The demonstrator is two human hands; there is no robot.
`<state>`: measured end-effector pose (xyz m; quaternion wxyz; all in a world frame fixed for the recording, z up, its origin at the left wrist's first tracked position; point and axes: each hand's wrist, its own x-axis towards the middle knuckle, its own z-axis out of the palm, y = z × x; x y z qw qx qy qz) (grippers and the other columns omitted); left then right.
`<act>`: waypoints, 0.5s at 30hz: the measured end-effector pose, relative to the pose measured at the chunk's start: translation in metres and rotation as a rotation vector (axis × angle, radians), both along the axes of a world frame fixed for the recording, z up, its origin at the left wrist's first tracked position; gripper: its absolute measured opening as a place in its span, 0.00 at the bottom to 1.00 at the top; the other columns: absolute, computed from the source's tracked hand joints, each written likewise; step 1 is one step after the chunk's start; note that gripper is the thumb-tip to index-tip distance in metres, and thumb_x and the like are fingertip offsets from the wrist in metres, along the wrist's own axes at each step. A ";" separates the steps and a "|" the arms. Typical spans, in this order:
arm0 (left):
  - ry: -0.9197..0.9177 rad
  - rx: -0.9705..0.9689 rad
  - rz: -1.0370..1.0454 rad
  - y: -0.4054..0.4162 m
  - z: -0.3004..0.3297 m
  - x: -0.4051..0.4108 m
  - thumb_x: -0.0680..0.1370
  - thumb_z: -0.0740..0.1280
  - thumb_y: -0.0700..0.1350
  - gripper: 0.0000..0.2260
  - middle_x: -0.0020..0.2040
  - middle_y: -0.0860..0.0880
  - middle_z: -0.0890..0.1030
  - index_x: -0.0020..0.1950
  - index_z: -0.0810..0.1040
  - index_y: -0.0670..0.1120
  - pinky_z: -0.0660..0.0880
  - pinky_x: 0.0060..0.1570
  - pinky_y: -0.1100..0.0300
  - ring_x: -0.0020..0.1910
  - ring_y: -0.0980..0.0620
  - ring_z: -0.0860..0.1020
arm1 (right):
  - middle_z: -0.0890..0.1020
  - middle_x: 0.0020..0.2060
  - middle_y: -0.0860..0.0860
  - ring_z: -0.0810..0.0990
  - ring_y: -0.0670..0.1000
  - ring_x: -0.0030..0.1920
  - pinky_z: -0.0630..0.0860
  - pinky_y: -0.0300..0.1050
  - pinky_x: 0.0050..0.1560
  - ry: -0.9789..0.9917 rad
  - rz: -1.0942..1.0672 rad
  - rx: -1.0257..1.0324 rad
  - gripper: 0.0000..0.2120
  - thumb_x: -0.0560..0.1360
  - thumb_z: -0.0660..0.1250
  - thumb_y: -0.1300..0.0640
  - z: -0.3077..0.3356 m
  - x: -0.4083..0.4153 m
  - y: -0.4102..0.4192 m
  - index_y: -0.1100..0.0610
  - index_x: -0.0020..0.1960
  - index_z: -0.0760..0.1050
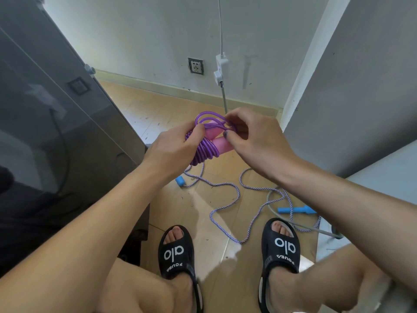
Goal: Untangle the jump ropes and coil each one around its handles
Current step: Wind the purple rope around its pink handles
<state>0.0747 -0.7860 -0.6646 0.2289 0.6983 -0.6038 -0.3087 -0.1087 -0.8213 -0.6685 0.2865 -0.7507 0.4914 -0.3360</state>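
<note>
I hold a purple jump rope (204, 152) in front of me, coiled several times around its two pink handles (222, 144). My left hand (178, 145) grips the coiled bundle from the left. My right hand (250, 134) pinches the loose purple loops at the top of the bundle. On the floor below lies a second rope, a blue-and-white braided cord (228, 208) in loose curves, with one blue handle (180, 181) at the left and the other blue handle (295, 210) at the right.
A dark cabinet (56, 123) stands at my left and a white wall corner (352, 86) at my right. My feet in black slippers (177, 251) rest on the tan tiled floor. A grey cable (300, 224) crosses the floor at the right; a plug hangs on the back wall.
</note>
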 end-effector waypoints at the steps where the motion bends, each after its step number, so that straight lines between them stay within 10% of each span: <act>1: -0.007 -0.008 0.006 -0.001 -0.001 0.000 0.83 0.53 0.61 0.13 0.43 0.53 0.81 0.53 0.75 0.59 0.81 0.47 0.44 0.43 0.52 0.80 | 0.84 0.46 0.48 0.83 0.47 0.48 0.80 0.48 0.53 -0.008 -0.009 0.010 0.10 0.74 0.67 0.60 0.001 0.001 0.000 0.53 0.54 0.80; 15: -0.165 -0.028 0.023 -0.003 -0.003 0.000 0.82 0.51 0.63 0.16 0.43 0.55 0.81 0.54 0.74 0.58 0.79 0.46 0.49 0.42 0.55 0.80 | 0.84 0.40 0.43 0.82 0.43 0.43 0.81 0.43 0.50 -0.079 -0.074 0.104 0.06 0.73 0.70 0.60 0.004 0.006 -0.003 0.51 0.47 0.82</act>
